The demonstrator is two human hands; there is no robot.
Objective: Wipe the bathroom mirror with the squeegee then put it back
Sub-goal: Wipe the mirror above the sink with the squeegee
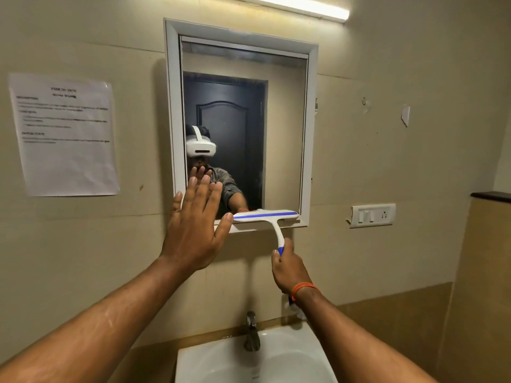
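Observation:
A white-framed mirror (284, 134) hangs on the beige wall above the sink. The white squeegee (266, 216) with a blue stripe lies with its blade across the mirror's bottom edge, on the right half. My right hand (287, 268) is closed around its white and blue handle just below the frame. My left hand (195, 229) is flat with fingers spread, pressed on the mirror's lower left corner and frame. The glass reflects a person wearing a white headset in front of a dark door.
A white sink (293, 360) with a metal tap (252, 331) sits directly below. A printed sheet (65, 134) is taped to the wall at left. A switch and socket plate (373, 215) is at right, a tube light (298, 5) above.

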